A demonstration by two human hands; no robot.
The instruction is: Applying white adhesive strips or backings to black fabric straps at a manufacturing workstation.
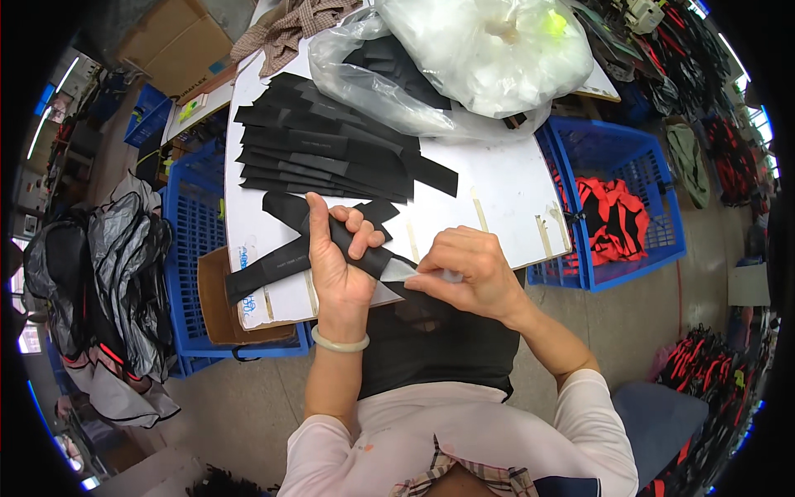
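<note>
My left hand (341, 263), palm up near the table's front edge, has its fingers curled around a black fabric strip (373, 260). At the strip's right end shows a pale, whitish piece (398, 269), which my right hand (470, 272) pinches between thumb and fingers. I cannot tell whether this piece is a backing film or part of the strip. Below and left of my left hand, another black strip (272, 269) lies across the table corner. Farther back, a fanned pile of black fabric pieces (323, 145) rests on the white table (501, 203).
A clear plastic bag (489, 58) covers the far right of the table, with black pieces under it. Blue crates stand at both sides: the right crate (617, 149) holds red and black fabric, the left crate (186, 248) a cardboard box (219, 298). Silver-black material (124, 265) hangs at far left.
</note>
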